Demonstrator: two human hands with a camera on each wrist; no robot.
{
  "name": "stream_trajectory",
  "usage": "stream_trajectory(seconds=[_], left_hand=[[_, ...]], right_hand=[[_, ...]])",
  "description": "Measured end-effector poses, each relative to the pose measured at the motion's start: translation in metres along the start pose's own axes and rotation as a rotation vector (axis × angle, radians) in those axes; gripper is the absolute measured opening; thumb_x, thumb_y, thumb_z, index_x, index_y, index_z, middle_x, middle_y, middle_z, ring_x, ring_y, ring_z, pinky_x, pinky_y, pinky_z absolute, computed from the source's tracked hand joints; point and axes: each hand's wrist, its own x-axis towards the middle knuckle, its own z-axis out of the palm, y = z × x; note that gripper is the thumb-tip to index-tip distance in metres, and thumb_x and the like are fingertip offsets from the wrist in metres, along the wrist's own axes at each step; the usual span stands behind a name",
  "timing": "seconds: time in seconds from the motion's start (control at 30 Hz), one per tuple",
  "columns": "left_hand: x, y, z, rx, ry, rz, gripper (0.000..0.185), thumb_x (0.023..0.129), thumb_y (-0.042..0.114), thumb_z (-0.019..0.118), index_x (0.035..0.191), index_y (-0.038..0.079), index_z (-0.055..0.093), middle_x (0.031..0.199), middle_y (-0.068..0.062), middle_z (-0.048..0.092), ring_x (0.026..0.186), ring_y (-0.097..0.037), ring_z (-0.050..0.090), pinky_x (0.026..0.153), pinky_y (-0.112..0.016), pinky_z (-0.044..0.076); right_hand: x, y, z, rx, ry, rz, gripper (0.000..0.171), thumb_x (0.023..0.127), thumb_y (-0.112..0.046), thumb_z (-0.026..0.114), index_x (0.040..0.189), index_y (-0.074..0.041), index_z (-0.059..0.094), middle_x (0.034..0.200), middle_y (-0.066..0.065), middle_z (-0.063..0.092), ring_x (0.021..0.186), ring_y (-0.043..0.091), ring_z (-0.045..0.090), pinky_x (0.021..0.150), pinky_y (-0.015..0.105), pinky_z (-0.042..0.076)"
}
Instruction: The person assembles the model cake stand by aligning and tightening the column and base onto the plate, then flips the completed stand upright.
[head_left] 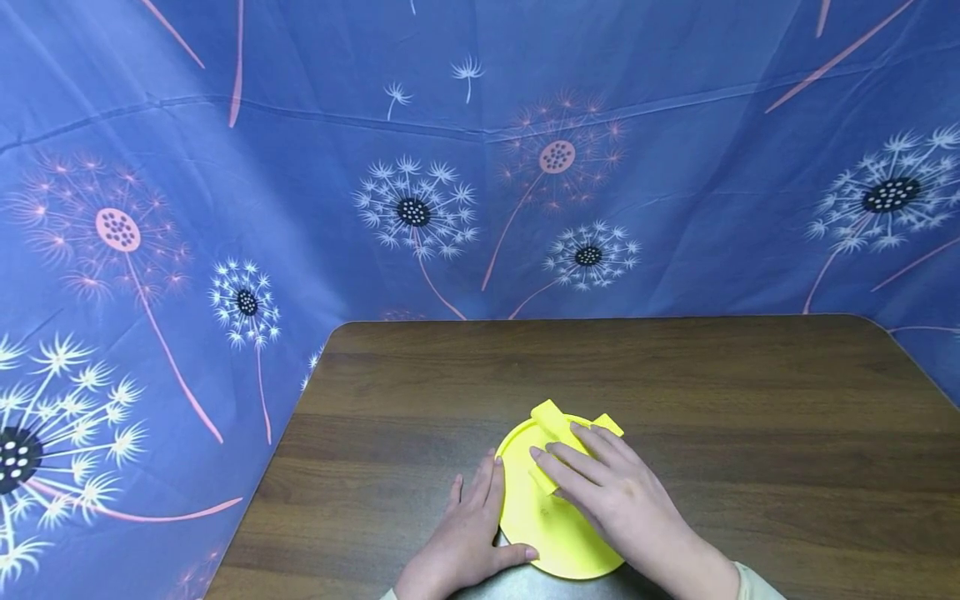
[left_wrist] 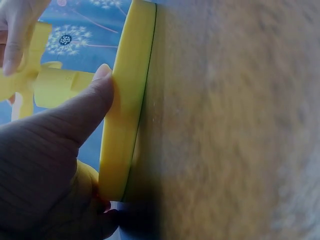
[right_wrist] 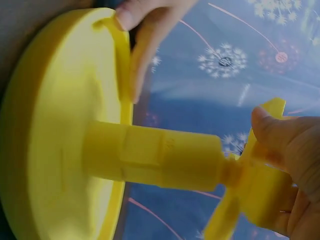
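The left hand [head_left: 463, 535] holds the rim of a round yellow base [head_left: 558, 542] between spread thumb and fingers; the right hand [head_left: 628, 493], apart from it, grips a yellow branched top piece [head_left: 551, 417]. A thick yellow post [right_wrist: 150, 155] joins the top piece to the base, which sits on a brown wooden table [head_left: 360, 467]. Beyond hangs a blue dandelion-print cloth [head_left: 322, 183].

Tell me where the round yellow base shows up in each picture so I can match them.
Head: the round yellow base is low, just right of centre.
Left wrist: nearly edge-on, left of centre, running from the top edge towards the lower left.
Right wrist: large, along the left side.
Shared landmark: the left hand, at its rim in all three.
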Motion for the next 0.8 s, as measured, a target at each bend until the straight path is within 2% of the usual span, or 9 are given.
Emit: stream_trajectory(seconds=[0.2,0.37,0.67,0.73,0.8], left_hand=[[-0.001,0.000,0.000,0.006,0.006,0.006,0.107,0.069,0.071,0.046,0.141,0.001,0.009,0.146,-0.015,0.007,0.133,-0.023,0.009,0.100,-0.055,0.013],[0.000,0.000,0.000,0.015,-0.013,-0.010,0.107,0.069,0.072,0.045,0.141,0.003,0.008,0.147,-0.013,0.005,0.133,-0.022,0.007,0.101,-0.054,0.012],[0.000,-0.001,0.000,0.002,-0.013,0.005,0.108,0.069,0.071,0.046,0.140,0.000,0.006,0.146,-0.015,0.003,0.133,-0.024,0.008,0.100,-0.055,0.012],[0.000,-0.001,0.001,0.006,-0.010,0.005,0.108,0.069,0.071,0.046,0.141,0.001,0.006,0.146,-0.015,0.003,0.133,-0.024,0.008,0.100,-0.056,0.011],[0.000,-0.001,0.001,0.007,-0.008,0.005,0.108,0.069,0.071,0.046,0.141,0.001,0.006,0.146,-0.015,0.003,0.133,-0.024,0.007,0.100,-0.056,0.011]], right_hand=[[-0.011,-0.005,0.014,-0.037,-0.024,-0.058,0.039,0.096,-0.020,0.027,0.110,-0.017,0.063,0.113,0.000,0.059,0.107,0.035,0.050,0.082,0.049,0.039],[-0.016,-0.008,0.018,-0.027,-0.005,-0.061,0.036,0.096,-0.021,0.031,0.113,-0.013,0.061,0.117,0.003,0.057,0.109,0.037,0.048,0.084,0.051,0.037],[-0.013,-0.008,0.010,0.042,0.017,-0.019,0.042,0.091,-0.038,0.042,0.119,-0.011,0.057,0.122,0.010,0.053,0.112,0.038,0.045,0.090,0.053,0.031],[-0.012,-0.002,0.008,0.060,0.049,0.016,0.043,0.091,-0.038,0.042,0.118,-0.010,0.057,0.121,0.011,0.053,0.112,0.037,0.045,0.093,0.052,0.029],[-0.011,0.007,0.005,0.087,0.073,0.092,0.041,0.091,-0.035,0.042,0.118,-0.008,0.057,0.121,0.012,0.053,0.113,0.036,0.045,0.097,0.048,0.026]])
